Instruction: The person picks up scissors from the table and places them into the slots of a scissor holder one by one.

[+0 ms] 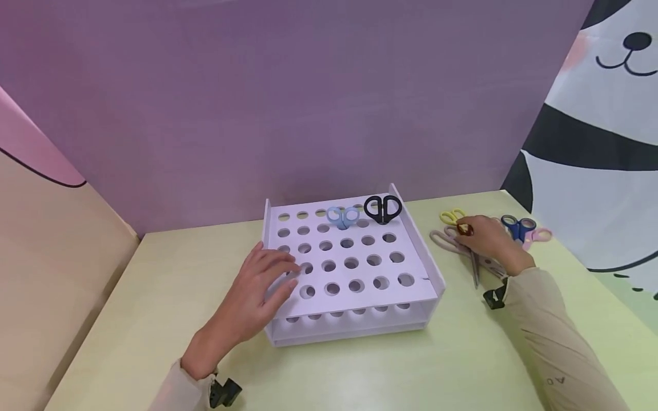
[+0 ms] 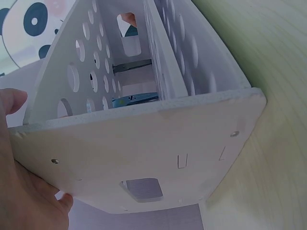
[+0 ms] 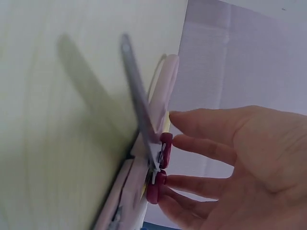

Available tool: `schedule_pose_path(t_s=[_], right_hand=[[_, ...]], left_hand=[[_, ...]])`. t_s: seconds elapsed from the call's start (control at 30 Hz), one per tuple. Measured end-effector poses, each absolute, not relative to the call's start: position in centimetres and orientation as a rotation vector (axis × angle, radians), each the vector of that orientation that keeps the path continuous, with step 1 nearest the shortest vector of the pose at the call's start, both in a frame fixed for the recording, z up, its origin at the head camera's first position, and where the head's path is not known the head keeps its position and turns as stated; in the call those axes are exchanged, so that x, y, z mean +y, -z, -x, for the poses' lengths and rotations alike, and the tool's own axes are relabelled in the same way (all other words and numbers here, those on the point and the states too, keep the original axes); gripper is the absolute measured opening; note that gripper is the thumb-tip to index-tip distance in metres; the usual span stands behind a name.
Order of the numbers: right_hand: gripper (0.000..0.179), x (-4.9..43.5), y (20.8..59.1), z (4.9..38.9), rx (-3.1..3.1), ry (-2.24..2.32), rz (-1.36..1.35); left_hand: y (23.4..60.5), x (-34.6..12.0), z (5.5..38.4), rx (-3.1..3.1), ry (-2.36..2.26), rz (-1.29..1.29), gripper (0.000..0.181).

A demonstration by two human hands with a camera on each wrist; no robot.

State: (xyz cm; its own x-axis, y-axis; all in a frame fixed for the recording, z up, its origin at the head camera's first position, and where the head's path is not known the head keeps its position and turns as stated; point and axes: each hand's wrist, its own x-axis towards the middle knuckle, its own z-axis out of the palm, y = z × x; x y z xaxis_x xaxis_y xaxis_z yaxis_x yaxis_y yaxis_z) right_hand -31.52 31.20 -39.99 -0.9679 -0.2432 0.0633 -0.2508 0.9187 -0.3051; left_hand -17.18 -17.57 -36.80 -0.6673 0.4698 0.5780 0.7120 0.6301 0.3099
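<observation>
My right hand [image 1: 485, 237] pinches the dark red handles [image 3: 166, 151] of a small pair of scissors by the fingertips. Their metal blades [image 1: 475, 271] point down toward the table and overlap large pale pink scissors [image 1: 446, 244] lying there. Yellow-handled scissors [image 1: 449, 216] lie just beyond this hand. On the left, my left hand [image 1: 254, 291] rests over the upper edge of a white holed rack's [image 1: 367, 294] left side wall, fingers loosely bent. Light blue scissors [image 1: 342, 217] and black scissors [image 1: 382, 209] stand upright in the rack, handles up, toward the back right.
Navy scissors [image 1: 518, 227] and pink scissors [image 1: 540, 234] lie past my right hand, near the right edge of the table [image 1: 169, 319]. A purple backdrop [image 1: 329, 103] stands behind the rack. A panda-print cloth [image 1: 596, 137] hangs on the right.
</observation>
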Motion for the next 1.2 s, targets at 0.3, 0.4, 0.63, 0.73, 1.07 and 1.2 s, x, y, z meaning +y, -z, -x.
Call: schedule_pose_path(t_s=[0.3,0.4,0.63,0.73,1.07,1.2], right_hand=[[0.050,31.9,40.3,31.3,-3.055,-0.484,-0.275],[0.051,32.0,40.3,31.1,-3.091,-0.498,-0.247],[0.049,32.1,40.2,31.1,-3.073,-0.562,-0.270],[0.047,32.1,40.1,31.0,-3.060,-0.571,-0.262],[0.072,32.6,39.7,31.0,-3.014,-0.608,-0.128],[0.076,32.6,39.6,31.1,-2.994,-0.601,-0.118]], left_hand=[[36.9,-17.6,17.1,-2.416,0.726,0.930,0.024],[37.0,-17.6,17.1,-2.420,0.724,0.925,0.024],[36.8,-17.6,17.1,-2.414,0.716,0.925,0.025],[36.8,-17.6,17.1,-2.411,0.712,0.928,0.025],[36.6,-17.6,17.1,-2.419,0.708,0.922,0.025],[36.8,-17.6,17.1,-2.420,0.723,0.918,0.024]])
